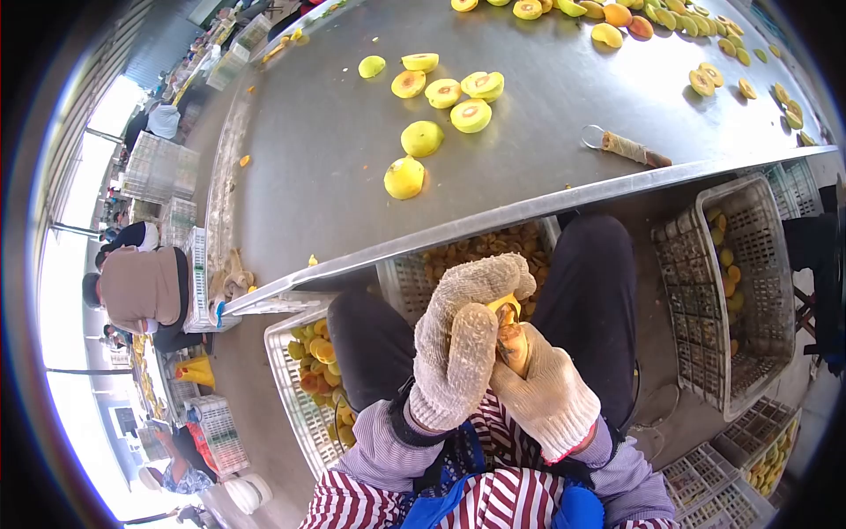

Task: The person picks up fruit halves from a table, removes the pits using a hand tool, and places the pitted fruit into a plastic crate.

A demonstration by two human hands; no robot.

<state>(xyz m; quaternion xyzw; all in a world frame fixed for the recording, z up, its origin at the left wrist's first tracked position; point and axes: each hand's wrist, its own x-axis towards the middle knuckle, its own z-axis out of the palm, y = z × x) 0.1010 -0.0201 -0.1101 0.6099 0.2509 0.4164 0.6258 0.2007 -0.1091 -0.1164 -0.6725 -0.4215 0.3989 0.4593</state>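
My left hand [460, 342], in a knitted work glove, has its fingers curled round a piece of yellow peach [505, 306]; most of the piece is hidden by the glove. My right hand [548, 388], also gloved, is closed on a brownish tool handle [512, 339] that points up to the peach. The tool's working end is hidden. Both hands meet above my lap, just short of the metal table's edge [423, 238]. Past it lie several halved peaches [471, 115] and a wire-loop pitting tool [630, 148] with a wrapped handle.
Beneath the table, between my knees, a crate [404, 286] holds brown scraps. A white crate [280, 353] of peach pieces stands at my left, another crate [696, 326] at my right. More peaches [687, 22] lie at the far right of the table. Other people [141, 286] sit at left.
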